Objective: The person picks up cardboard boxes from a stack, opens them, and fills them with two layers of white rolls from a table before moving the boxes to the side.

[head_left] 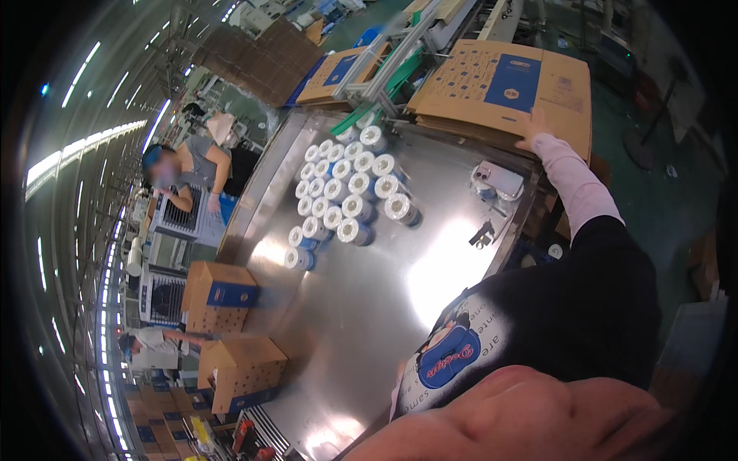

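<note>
Flattened cartons (511, 81): in the head view I have this stack at the far edge of the metal table (330, 307), by its far right corner; whether any of it rests on the table, I can't tell.
Step in hand: I'd judge this as reaching for, or steadying, the top carton.
Next move: to my eye it calls for a sure hold on one sheet's edge, so the others don't slide along.
Right hand (532, 129): on the stack's near edge, touching it; I can't tell whether the fingers clamp the cardboard or merely rest there.
Left hand: out of my sight.
White-and-blue rolls (360, 183): grouped toward the table's far left corner, well apart from the hand.
Phone (498, 178): near the far right corner.
Standing cartons (219, 296): two, along the left edge.
</note>
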The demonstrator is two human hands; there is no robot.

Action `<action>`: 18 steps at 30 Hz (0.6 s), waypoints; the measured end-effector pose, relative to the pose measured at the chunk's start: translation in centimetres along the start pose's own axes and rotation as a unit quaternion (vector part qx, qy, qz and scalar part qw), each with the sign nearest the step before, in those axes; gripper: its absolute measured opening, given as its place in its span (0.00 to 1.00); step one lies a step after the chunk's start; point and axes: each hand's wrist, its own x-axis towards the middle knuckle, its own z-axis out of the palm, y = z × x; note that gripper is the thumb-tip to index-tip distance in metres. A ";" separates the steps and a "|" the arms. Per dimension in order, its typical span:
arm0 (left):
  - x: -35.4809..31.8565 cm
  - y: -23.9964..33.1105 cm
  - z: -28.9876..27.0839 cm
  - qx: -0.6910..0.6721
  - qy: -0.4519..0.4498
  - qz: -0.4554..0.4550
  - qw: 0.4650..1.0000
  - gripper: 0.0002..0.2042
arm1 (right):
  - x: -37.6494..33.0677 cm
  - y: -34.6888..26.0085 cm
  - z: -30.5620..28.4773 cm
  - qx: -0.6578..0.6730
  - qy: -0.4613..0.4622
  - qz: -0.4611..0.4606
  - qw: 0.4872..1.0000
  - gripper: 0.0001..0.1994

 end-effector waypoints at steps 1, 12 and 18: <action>-0.8 -1.0 -0.5 -0.010 0.009 -0.018 1.000 0.28 | -1.8 -0.5 -1.4 0.051 -0.100 0.056 0.992 0.48; 0.8 5.5 -2.1 -0.020 -0.001 0.010 1.000 0.27 | -3.8 6.0 7.7 -0.112 0.037 -0.033 0.992 0.18; 1.2 5.7 -1.9 -0.030 -0.001 0.019 0.999 0.27 | -6.9 -2.1 1.1 0.081 0.105 -0.161 0.978 0.18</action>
